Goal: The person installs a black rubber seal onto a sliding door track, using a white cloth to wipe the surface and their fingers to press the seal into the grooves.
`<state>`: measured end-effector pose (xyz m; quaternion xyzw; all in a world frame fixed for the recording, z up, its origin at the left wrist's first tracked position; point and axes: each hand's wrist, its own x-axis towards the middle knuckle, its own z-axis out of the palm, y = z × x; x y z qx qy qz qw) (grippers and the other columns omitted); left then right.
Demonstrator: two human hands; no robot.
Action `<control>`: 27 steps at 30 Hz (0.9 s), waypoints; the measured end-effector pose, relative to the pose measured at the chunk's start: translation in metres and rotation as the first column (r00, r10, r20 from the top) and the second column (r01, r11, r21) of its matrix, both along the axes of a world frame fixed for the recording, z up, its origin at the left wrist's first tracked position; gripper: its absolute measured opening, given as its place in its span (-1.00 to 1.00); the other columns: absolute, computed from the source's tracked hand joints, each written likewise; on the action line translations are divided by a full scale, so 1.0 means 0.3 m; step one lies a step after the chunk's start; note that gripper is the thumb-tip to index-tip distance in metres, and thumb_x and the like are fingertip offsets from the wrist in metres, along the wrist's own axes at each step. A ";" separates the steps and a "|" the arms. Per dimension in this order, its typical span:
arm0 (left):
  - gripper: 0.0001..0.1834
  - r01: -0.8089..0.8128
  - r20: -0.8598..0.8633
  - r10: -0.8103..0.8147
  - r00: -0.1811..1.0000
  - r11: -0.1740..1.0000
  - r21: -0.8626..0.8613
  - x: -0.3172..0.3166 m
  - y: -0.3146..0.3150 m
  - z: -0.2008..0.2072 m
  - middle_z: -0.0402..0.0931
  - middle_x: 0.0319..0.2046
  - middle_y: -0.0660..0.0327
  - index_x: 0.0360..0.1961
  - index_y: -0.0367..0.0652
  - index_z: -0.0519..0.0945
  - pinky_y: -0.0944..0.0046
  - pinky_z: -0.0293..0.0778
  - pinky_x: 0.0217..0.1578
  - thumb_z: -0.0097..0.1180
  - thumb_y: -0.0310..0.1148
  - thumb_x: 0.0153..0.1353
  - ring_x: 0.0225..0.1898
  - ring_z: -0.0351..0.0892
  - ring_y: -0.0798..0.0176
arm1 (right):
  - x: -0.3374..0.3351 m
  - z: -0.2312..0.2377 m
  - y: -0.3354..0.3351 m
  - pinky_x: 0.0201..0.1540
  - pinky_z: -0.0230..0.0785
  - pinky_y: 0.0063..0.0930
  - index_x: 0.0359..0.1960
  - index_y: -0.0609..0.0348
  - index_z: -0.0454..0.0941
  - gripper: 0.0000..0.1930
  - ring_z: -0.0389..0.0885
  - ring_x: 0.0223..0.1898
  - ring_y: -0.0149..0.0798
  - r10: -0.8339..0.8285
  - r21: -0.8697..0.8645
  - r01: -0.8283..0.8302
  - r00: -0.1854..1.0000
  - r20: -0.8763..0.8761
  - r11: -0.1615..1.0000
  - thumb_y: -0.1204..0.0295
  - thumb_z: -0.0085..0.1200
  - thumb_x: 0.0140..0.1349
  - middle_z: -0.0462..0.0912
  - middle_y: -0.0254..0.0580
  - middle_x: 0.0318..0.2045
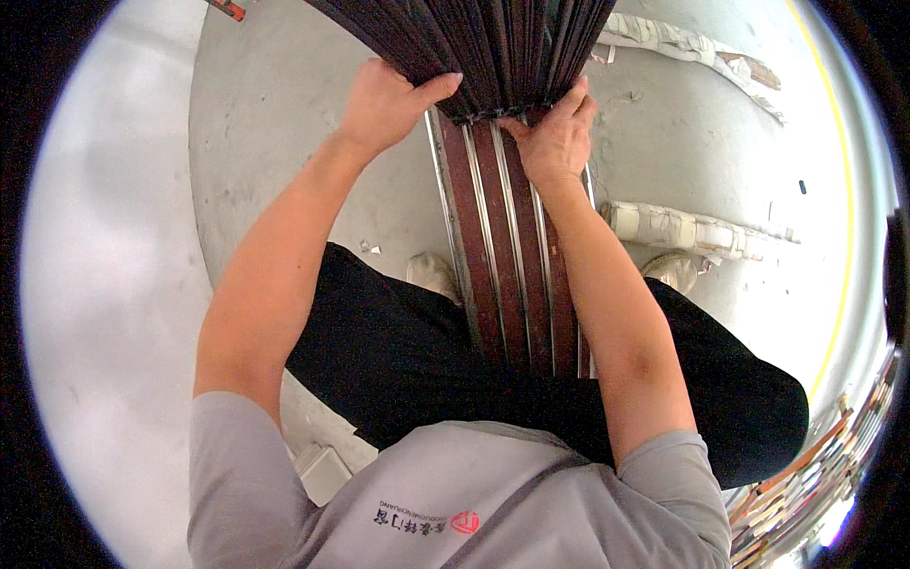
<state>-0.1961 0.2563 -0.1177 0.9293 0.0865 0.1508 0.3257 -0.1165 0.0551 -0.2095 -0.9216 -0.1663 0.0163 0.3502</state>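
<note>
A stack of long black ribbed panels [502, 52] rises from a reddish-brown track [485, 190] with several silver rails, its lower end meeting the rails. My left hand [389, 106] grips the stack's left edge, with the thumb across the front and the other fingers hidden behind. On the right side, my right hand [557, 137] is closed round the lower corner; its thumb lies by the bottom end, just above the rails. The track runs back toward me between my legs, and its near end disappears under my dark trousers.
Two wrapped pale bars [697, 232] lie on the grey floor [275, 123] to the right, one farther off. A yellow line [846, 190] curves along the right. Long stacked strips [825, 474] fill the lower right. A red tool-like object [227, 9] is at the top left.
</note>
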 end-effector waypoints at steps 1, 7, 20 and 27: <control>-0.56 -0.001 -0.004 0.001 1.000 1.000 -0.002 -0.006 0.003 -0.003 0.69 -0.15 0.05 -0.06 -0.07 0.69 0.04 0.53 -0.09 0.26 0.00 0.18 -0.09 0.63 -0.14 | -0.035 0.012 -0.004 0.03 0.47 -0.01 0.36 0.31 -0.03 0.11 0.51 0.07 0.25 -0.102 0.012 0.102 0.995 0.005 0.995 0.17 0.51 -0.10 0.31 0.21 0.19; -0.52 -0.025 -0.046 0.030 0.999 0.994 0.111 0.002 0.043 -0.031 0.68 -0.26 -0.03 -0.13 -0.07 0.70 0.00 0.55 -0.17 0.23 0.09 0.14 -0.17 0.62 -0.21 | -0.090 0.002 -0.065 -0.51 0.39 -0.46 -0.04 0.46 0.44 -0.73 0.54 -0.46 -0.29 0.087 0.557 0.355 0.783 -0.616 0.751 0.65 -0.11 0.23 0.62 -0.02 -0.32; -0.72 -0.518 -0.568 -0.046 0.822 0.354 -0.778 -0.075 -0.313 -0.137 0.59 -0.51 0.14 -0.41 -0.38 0.64 0.19 0.42 -0.50 0.18 -0.30 0.21 -0.50 0.54 0.25 | -0.211 0.068 -0.047 -0.37 0.41 -0.46 -0.15 0.31 0.45 -0.71 0.54 -0.36 -0.26 0.205 0.709 0.695 0.682 -0.702 0.119 0.75 -0.26 0.16 0.57 -0.10 -0.31; -0.82 -0.515 -0.547 0.094 0.832 0.500 -0.696 -0.022 -0.270 -0.301 0.56 -0.54 0.21 -0.47 -0.26 0.66 0.24 0.31 -0.58 0.25 -0.35 0.12 -0.54 0.49 0.30 | -0.247 0.019 -0.086 -0.03 0.46 -0.14 -0.19 0.36 0.58 -0.82 0.64 -0.17 0.15 0.037 0.341 0.057 0.964 -0.264 0.938 0.53 0.08 0.20 0.66 0.17 -0.25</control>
